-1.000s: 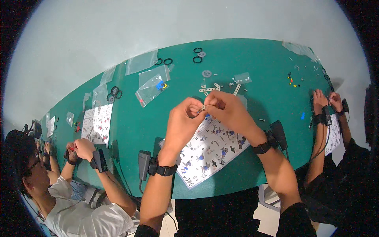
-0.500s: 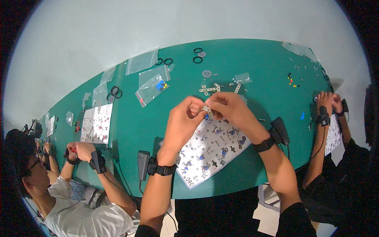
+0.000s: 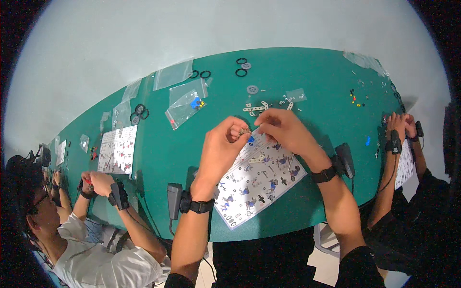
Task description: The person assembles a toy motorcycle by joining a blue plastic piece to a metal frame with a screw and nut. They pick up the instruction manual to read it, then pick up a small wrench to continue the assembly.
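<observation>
1. Green table (image 3: 312,105): broad work surface with a curved far edge, beneath all items listed below.
2. Printed sheet (image 3: 269,187): set at a slant on the near part of the table, covered in small diagrams, its upper portion below both hands.
3. Left hand (image 3: 220,146): thumb and fingers closed in a pinch, gripping a small metal part. Fingertips directed to the right, towards the opposite hand.
4. Right hand (image 3: 282,130): fingers curled, thumb and index tips just beside the gripped part, apparently apart from it. Cannot tell whether anything small is pinched there.
5. Clear bag (image 3: 178,115): beyond and to the left of the left hand, with blue and yellow pieces inside.
6. Perforated bars (image 3: 252,109): pale, grouped beyond the fingertips, long axis of the main one running roughly left to right.
7. Black tyre (image 3: 241,73): flat near the far edge, just beside another tyre and a grey disc.
8. Pale bracket (image 3: 257,159): seen against the sheet, on the near side of both sets of fingertips, about equally near to each. Long axis slanting up to the right; contact with the paper uncertain.
9. Small metal part (image 3: 245,131): at the left fingertips, to the left of the right index tip. Dull grey-brown, compact, irregular in outline; partly covered by fingers, long axis not discernible.
</observation>
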{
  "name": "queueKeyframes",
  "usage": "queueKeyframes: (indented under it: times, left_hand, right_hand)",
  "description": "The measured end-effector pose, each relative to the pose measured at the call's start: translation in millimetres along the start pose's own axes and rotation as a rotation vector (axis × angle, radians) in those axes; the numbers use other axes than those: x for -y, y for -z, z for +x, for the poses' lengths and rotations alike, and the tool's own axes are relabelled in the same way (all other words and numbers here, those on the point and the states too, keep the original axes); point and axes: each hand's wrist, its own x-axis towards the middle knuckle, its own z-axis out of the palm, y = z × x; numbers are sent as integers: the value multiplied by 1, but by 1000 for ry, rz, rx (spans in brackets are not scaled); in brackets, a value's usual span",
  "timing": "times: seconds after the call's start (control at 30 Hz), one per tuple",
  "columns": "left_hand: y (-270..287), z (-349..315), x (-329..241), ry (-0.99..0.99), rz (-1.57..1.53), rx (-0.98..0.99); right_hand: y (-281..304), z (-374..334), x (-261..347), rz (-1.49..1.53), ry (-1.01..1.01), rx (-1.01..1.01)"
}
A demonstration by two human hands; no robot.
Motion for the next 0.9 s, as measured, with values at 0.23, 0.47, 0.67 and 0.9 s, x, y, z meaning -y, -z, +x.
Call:
queueKeyframes:
  times: [0.23,0.47,0.67,0.9]
  left_hand:
    - [4,1,2,10,-69,-24]
    - [9,5,8,68,-211,19]
    - [14,8,10,87,-323,39]
    - [23,11,7,189,-587,-49]
  right_hand:
    - [11,-5,6,-286,34,2]
    - [-7,-11,3,-436,248,23]
    - [-14,-7,-4,-566,284,23]
    - [-9,-6,-2,-615,389,-78]
